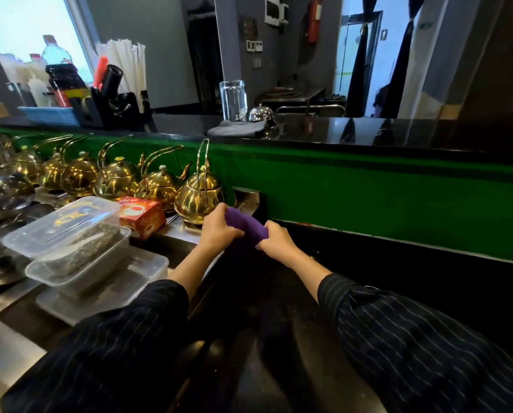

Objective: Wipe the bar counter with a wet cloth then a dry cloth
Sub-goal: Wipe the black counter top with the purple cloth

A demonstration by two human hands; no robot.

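Gripping the rolled purple cloth (245, 225) at either end, the left hand (218, 231) and right hand (274, 238) curl their fingers around it. Beneath them lies a dark counter (383, 269), with a green wall panel (368, 186) beyond the fingers and brass teapots (198, 193) just to their left.

Glossy brass kettles (200, 190), purple cloth (245, 224)

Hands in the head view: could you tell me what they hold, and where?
A purple cloth: left hand grips its left end, right hand its right end.

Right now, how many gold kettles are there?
6 gold kettles stand in one row below the green panel, the rightmost just behind the purple cloth. More may be hidden farther left.
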